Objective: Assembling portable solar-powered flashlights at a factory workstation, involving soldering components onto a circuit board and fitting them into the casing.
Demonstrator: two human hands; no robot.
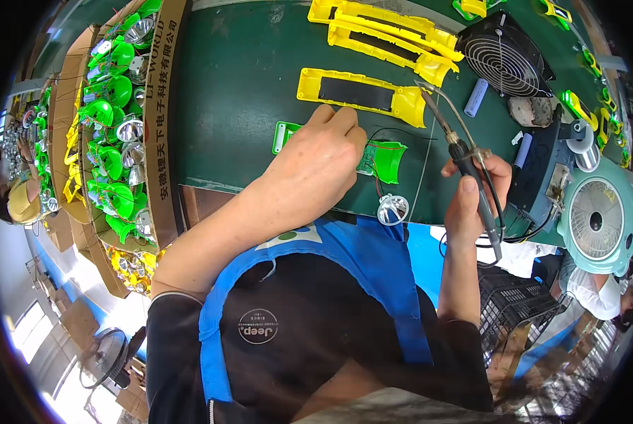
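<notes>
Nearest us, the reflector (393, 210) sits at the table's (224, 106) near edge, joined by thin wires (379, 188) to the green shell (389, 161), which lies partly under our left hand (318, 159); its fingertips are hidden, so we cannot tell their grip. On the right, our right hand (465, 210) wraps around the iron (465, 157). We judge the shell light, stiff and smooth, best held by its side edges, sparing the fragile wires; farther off are yellow shells (407, 104) and a fan (501, 58).

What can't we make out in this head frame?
All in head view:
Middle of the green housing: covered by the left hand.
Whether that hand grips anything: its own back hides it.
Count of green parts in the carton: they overlap.
Person at far left: too small.
</notes>
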